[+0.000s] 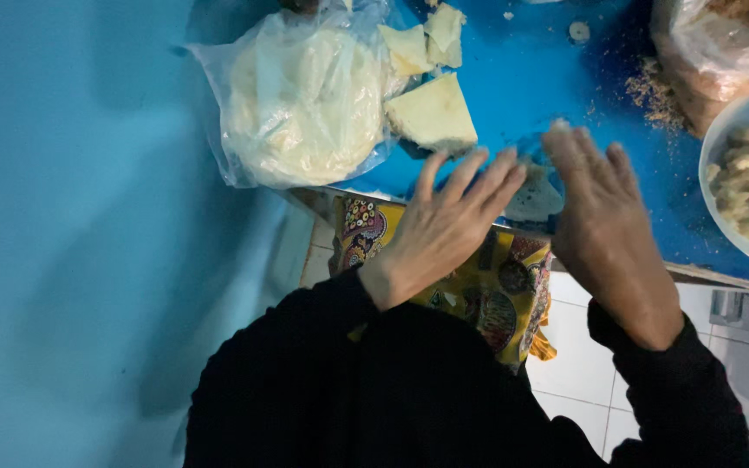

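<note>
- Pale dough piece [535, 198], mostly hidden between both palms, sits at the blue table [522, 78] edge.
- Left hand [448, 227] and right hand [604, 225]: fingers spread apart, clamping nothing.
- White bowl [721, 143], right of the dough, is cut off.

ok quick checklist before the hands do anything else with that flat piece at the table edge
1. Left hand free to grip: ok, open, fingers spread, holding nothing.
2. Right hand free: ok, open, held edge-on.
3. Flat pale piece between the hands in sight: not ok, partly hidden behind the fingers.
4. Piece fully on the blue table: cannot tell, it sits right at the edge.
5. Cut wedge and bagged flat rounds apart from the hands: ok, beyond the left fingertips.
6. White bowl of pale lumps out of the way: ok, it sits off to the right.
</note>
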